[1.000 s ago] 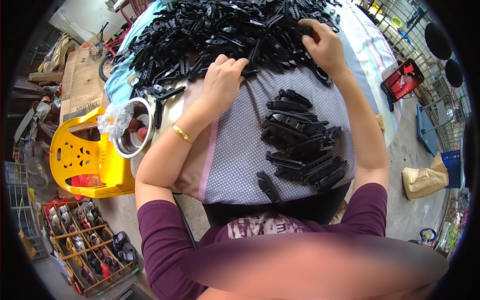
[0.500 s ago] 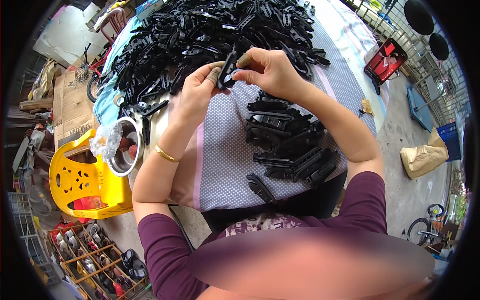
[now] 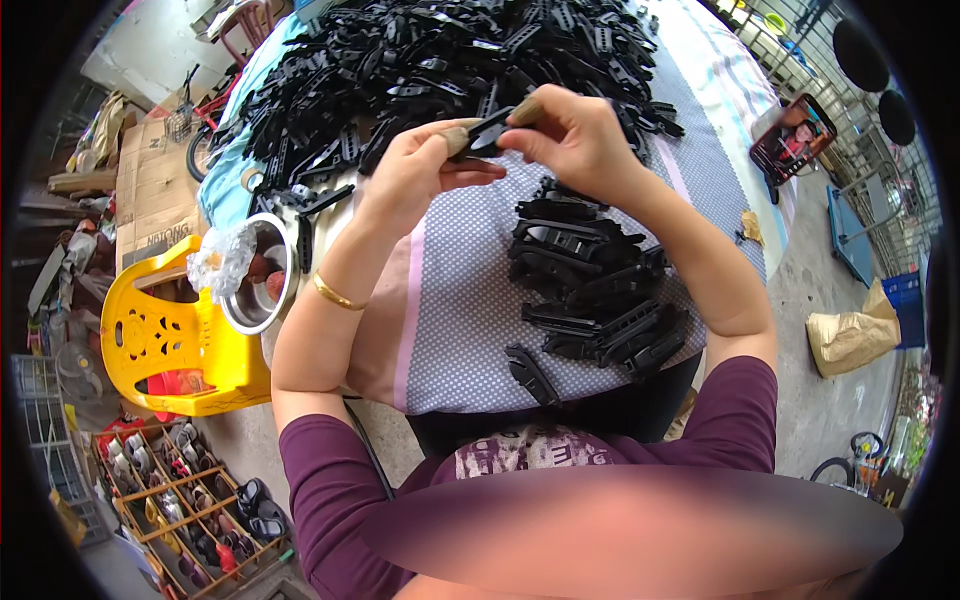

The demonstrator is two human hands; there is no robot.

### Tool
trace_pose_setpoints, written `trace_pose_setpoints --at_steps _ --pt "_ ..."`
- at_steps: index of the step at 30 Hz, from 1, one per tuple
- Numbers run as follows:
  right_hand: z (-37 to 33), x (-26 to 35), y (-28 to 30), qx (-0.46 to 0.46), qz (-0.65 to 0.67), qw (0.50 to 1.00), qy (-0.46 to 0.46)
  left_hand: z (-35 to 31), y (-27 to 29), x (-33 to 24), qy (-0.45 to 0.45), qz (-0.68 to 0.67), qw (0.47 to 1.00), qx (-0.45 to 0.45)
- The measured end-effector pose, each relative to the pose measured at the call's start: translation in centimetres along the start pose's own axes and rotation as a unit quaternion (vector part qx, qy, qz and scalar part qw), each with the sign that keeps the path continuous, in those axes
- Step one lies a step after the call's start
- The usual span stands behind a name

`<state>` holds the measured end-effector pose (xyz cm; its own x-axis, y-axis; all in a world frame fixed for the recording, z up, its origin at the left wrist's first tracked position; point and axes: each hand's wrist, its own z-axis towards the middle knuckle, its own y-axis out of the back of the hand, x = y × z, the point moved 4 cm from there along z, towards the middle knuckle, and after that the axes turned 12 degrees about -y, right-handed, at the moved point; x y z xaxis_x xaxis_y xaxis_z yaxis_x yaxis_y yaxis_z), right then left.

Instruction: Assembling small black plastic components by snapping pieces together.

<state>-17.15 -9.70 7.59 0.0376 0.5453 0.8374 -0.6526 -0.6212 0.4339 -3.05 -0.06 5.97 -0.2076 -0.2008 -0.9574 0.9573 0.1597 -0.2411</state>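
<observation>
Between my two hands, above the cloth-covered table [image 3: 470,340], is a long black plastic part [image 3: 487,135] with a pale glint along it. The fingers of my left hand [image 3: 425,160] pinch its left end. My right hand [image 3: 575,135] has thumb and forefinger closed on the other end. Fingertip covers of a brownish colour show on both hands. A large heap of similar black parts [image 3: 400,85] lies just beyond. Nearer to me, below my right hand, is a smaller pile of black parts [image 3: 590,270], with a single black part [image 3: 530,375] lying beside it.
At the left, a metal bowl [image 3: 287,300] with round reddish things and a crumpled clear bag [image 3: 222,262] sits by a yellow plastic chair [image 3: 165,345]. A phone [image 3: 793,145] stands at the table's right side. A paper sack [image 3: 855,335] is on the floor.
The black part has turned from nearly upright to a flatter slant between my hands. My right hand has shifted slightly up and right. The whole view has moved a little.
</observation>
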Motion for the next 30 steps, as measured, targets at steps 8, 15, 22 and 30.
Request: trace_pose_setpoints --at_steps 8,15,22,30 --pt "-0.2 -0.2 -0.6 -0.039 -0.032 0.999 0.002 -0.2 -0.6 1.2 -0.048 0.020 0.998 0.037" --pt "-0.1 0.3 0.5 -0.006 -0.077 0.997 0.011 -0.6 -1.4 -0.6 -0.182 0.286 0.941 0.002" --pt "-0.1 2.0 1.6 -0.037 -0.215 0.951 0.220 -0.8 -1.8 -0.8 -0.235 0.371 0.896 0.062" --pt "-0.7 1.7 1.4 0.050 -0.256 0.964 0.049 -1.7 -2.8 -2.1 -0.351 0.457 0.815 0.070"
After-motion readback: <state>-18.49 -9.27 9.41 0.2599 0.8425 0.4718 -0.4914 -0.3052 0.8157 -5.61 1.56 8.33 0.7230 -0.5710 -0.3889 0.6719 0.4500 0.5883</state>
